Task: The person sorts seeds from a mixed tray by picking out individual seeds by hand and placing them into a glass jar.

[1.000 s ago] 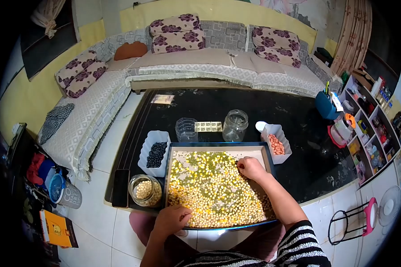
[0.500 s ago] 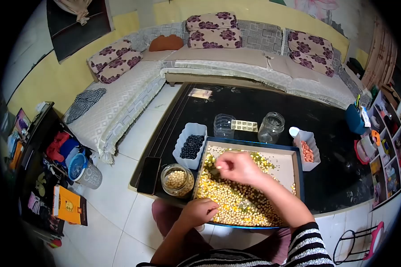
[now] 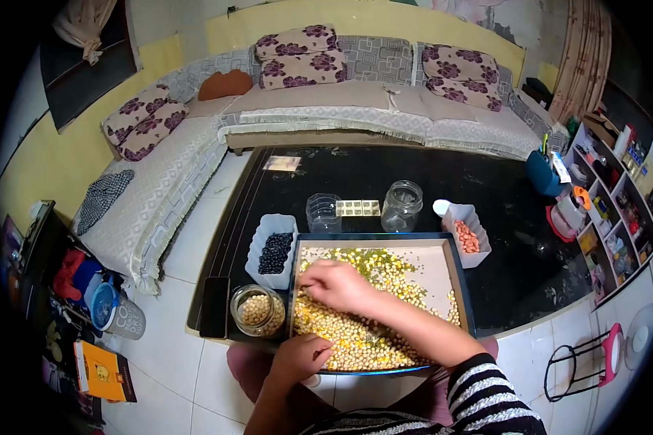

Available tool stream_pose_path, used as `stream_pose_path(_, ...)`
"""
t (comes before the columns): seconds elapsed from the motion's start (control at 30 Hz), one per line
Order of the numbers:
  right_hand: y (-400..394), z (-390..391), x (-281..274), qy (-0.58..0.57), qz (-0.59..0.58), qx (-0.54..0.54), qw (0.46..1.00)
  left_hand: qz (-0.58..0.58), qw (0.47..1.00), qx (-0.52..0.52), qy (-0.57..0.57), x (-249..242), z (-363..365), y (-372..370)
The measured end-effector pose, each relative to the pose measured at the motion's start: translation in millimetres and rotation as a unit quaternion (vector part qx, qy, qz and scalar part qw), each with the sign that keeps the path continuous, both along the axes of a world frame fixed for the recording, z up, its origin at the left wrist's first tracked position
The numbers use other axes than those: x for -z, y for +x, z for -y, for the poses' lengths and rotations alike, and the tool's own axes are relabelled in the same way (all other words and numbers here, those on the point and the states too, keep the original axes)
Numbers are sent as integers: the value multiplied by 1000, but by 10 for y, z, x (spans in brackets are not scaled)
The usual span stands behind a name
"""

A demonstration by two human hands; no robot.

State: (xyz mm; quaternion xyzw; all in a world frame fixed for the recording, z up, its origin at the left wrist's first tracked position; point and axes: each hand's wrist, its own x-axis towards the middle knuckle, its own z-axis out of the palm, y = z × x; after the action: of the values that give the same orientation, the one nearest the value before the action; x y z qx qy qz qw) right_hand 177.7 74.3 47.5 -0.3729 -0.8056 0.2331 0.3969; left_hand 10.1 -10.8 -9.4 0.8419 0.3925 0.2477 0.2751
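A shallow box (image 3: 466,304) with a dark blue rim holds a mix of pale round beans (image 3: 355,341), yellow kernels and small green beans. Over its left part, low above the beans, is my right hand (image 3: 337,285), thumb and fingers pinched together; whatever is between the tips is hidden. My left hand (image 3: 302,357) rests at the box's near left corner with its fingers curled, and I cannot see what they hold. Close by on the left stands a glass jar (image 3: 258,312) partly filled with pale beans. Behind that jar, a translucent tub (image 3: 272,251) contains black beans.
Right of the box is a tub of pinkish peanuts (image 3: 468,238) beside a white lid (image 3: 441,208). Two clear jars (image 3: 402,206) and a square-celled tray (image 3: 358,208) stand behind it. A phone (image 3: 215,307) lies at the black table's (image 3: 486,181) left edge. Shelves (image 3: 617,188) rise on the right.
My right hand has moved left and a little nearer within the box, its fingers still pinched. My left hand keeps its place at the corner. The whole view has shifted.
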Motion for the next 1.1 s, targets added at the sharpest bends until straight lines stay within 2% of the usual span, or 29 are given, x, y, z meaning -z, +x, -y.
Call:
stream_pose_path(0.03,224,-24,32,-42,61,35,997,3,1000,-5,-7,-14,8,1)
stream_pose_path(0.07,444,-62,199,-46,36,75,995,5,1000,-9,-15,-28,18,2)
stream_pose_path(0.17,1118,-78,441,-121,96,198,968,-13,999,-16,-45,-90,21,14)
stream_pose_path(0.27,1571,-65,672,-121,133,261,949,-22,999,-20,-34,-92,25,14)
stream_pose_path(0.43,1684,-33,750,-171,158,259,937,-35,999,-15,-29,-52,10,10)
stream_pose_path(0.57,1663,-73,819,-127,211,243,938,-34,999,-14,-16,-48,7,9)
stream_pose_path(0.67,1636,-32,714,-153,242,235,929,-41,999,-19,-19,-80,17,10)
stream_pose_path(0.97,1580,-121,799,-121,133,247,952,-39,999,-13,-5,-26,1,6)
stream_pose_path(1.1,1556,-185,888,-92,180,244,949,-43,999,-12,1,-43,1,8)
